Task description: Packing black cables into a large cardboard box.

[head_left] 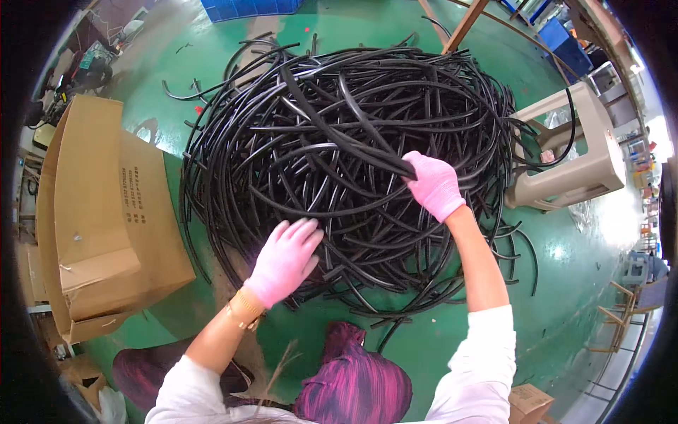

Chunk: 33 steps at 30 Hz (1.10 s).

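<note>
A large heap of black rubber-looking tubes (pixel 318 169) lies tangled on the floor in front of me. My right hand (pixel 432 185), in a pink glove, is closed around the ends of a few black tubes (pixel 353 145) at the right of the heap; their lengths run up and left from my fist. Over the near left part of the heap is my left hand (pixel 286 261), also gloved in pink. Its fingers are stretched out and nothing shows in its grasp. Whether its fingertips touch the tubes below, I cannot tell.
A big cardboard box (pixel 116 219) stands at the left. To the right of the heap is a beige plastic stool (pixel 600 148) lying on its side, with tube ends reaching it. A blue crate (pixel 251 7) sits at the far side, and a small carton (pixel 530 404) at the lower right.
</note>
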Available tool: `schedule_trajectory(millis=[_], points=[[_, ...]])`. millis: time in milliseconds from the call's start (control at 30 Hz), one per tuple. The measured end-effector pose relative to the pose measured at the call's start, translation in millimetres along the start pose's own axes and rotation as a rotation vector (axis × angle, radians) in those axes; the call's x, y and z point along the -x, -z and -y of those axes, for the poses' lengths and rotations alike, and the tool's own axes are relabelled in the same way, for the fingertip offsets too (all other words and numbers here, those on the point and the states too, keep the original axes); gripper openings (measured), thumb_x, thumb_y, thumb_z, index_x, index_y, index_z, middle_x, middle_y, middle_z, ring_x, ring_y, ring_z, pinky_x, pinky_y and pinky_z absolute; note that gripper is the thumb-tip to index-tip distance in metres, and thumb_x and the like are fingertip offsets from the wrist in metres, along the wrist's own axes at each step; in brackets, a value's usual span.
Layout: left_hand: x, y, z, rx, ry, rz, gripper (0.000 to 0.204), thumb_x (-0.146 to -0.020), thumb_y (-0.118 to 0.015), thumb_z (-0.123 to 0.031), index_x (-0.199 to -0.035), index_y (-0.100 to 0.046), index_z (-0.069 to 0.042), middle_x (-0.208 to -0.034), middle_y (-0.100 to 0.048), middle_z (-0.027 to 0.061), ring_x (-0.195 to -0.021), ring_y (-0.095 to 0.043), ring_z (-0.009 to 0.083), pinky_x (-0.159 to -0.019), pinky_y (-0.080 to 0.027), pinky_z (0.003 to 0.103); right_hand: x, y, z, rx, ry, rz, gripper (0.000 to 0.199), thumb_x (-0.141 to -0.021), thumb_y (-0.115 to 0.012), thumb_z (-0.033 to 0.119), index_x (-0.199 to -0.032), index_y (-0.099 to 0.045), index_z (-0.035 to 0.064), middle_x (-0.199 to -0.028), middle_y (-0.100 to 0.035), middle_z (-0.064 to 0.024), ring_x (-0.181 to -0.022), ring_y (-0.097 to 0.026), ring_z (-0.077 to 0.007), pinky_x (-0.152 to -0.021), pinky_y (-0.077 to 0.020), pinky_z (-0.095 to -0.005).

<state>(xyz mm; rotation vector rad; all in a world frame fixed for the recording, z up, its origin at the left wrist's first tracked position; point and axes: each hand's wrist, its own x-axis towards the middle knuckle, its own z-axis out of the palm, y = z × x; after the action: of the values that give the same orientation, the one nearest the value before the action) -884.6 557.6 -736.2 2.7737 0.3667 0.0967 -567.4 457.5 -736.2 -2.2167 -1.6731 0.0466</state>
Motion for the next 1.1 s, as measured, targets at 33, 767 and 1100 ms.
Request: schedule_trajectory(millis=[33,767,1100], points=[[-11.2,-1.8,2.2,-0.044,0.021,-0.014,0.050,-0.080,-0.066,-0.017,-0.127,-0.054,-0.004,-0.131,-0.053,0.0140,-0.128,-0.046,0.0309,-0.109,-0.034,0.045,-3.9,7.7,22.0,-0.082,0.035,0.046,0.024,-0.076,-0.073,0.014,-0.096,-0.060,0.0092,-0.078,-0.065,-0.0147,-0.078,-0.066,-0.0354,-0.069,-0.0525,-0.0454],[-4.1,14.3,19.8,0.247,0.119,-0.009,0.027,-0.085,-0.066,-0.017,-0.108,-0.066,-0.005,-0.108,-0.067,0.0125,-0.101,-0.063,0.0318,-0.088,-0.050,0.041,-105.6,-75.9,-44.3,0.227,-0.185,-0.025,0.018,-0.086,-0.054,0.008,-0.104,-0.057,0.0049,-0.100,-0.064,-0.0182,-0.091,-0.066,-0.0348,-0.082,-0.0528,-0.0425],[44.2,26.1,24.9,0.398,0.105,-0.046,0.023,-0.087,-0.066,-0.016,-0.105,-0.067,-0.003,-0.104,-0.069,0.0140,-0.098,-0.065,0.0321,-0.087,-0.053,0.040,-53.9,-1.8,33.8,-0.010,-0.306,0.257,0.021,-0.080,-0.060,0.023,-0.090,-0.068,0.0061,-0.092,-0.068,-0.0209,-0.093,-0.065,-0.0399,-0.081,-0.0525,-0.0453]])
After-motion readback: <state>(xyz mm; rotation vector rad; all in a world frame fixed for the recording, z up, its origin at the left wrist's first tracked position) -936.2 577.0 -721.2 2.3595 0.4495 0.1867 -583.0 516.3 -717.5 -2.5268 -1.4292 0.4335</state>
